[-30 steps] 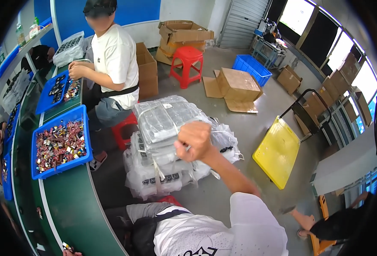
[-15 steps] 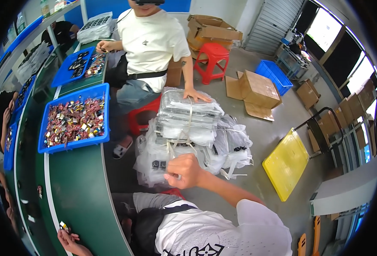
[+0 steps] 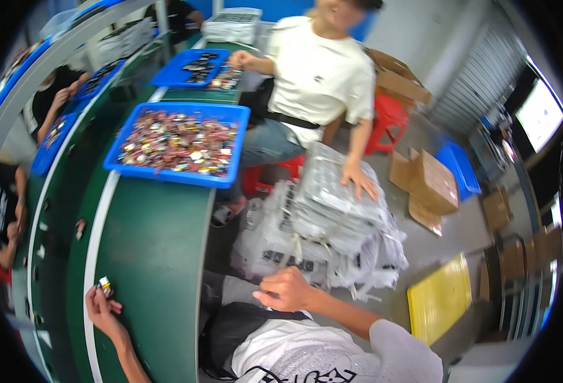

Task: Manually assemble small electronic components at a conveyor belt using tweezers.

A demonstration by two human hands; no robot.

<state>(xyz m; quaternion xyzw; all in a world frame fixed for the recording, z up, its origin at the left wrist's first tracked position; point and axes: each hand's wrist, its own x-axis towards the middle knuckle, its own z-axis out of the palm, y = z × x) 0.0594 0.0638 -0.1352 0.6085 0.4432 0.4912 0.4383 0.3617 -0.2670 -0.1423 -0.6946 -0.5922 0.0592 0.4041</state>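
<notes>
On the green desk (image 3: 154,255), well below the blue tray (image 3: 178,173), the left hand (image 3: 101,309) pinches a small part (image 3: 104,284) in closed fingers. Off the desk's edge, the right hand (image 3: 288,290), fingers curled, touches stacked plastic bags (image 3: 332,217).

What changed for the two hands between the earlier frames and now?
The right hand came down from over the heap of plastic bags toward the lap. The left hand has come into view at the green table, pinching a small piece. The blue tray stays put.
</notes>
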